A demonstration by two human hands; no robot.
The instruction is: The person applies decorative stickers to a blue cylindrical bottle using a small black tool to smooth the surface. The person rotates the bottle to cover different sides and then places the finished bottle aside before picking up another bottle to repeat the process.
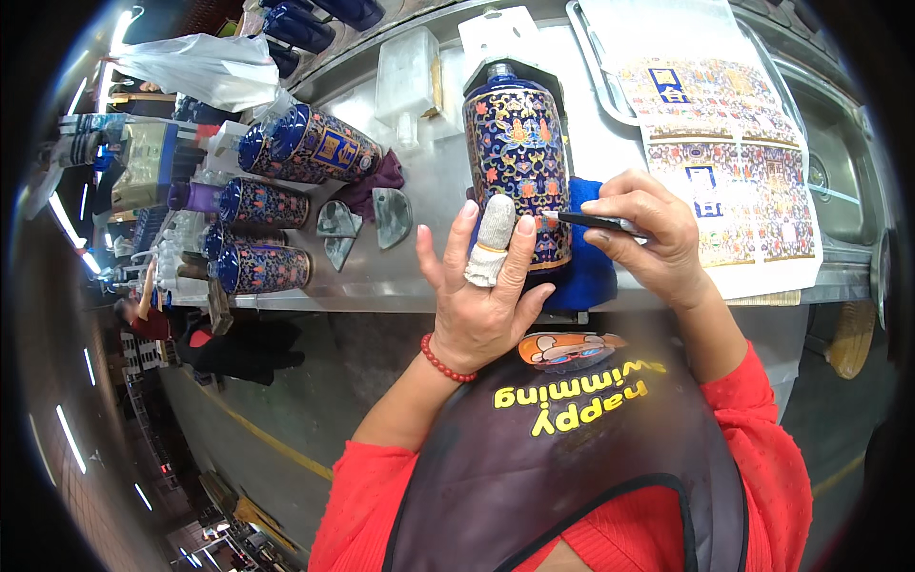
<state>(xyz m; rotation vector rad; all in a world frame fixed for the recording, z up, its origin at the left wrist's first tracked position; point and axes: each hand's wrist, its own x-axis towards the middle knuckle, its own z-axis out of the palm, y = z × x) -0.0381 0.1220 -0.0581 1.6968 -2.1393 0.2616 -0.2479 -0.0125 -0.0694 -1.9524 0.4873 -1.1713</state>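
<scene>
while the bottle (519, 167) lies near the worktop (429, 276) edge, other bottles (286, 176) crowd left.
left hand (481, 286) grip steadies it, fingers spread; right hand (648, 234) pinches a thin tool (596, 221) at its side.

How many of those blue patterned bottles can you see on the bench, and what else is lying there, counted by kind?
Blue patterned bottles: 6, one under the left hand at, five lying at the left, such as
Decal sheets: 1 printed spread, sheet edges unclear
Blue cloth: 1
Thin tool in the right hand: 1
Grey fan-shaped scrapers: 3
Total: 12
</scene>
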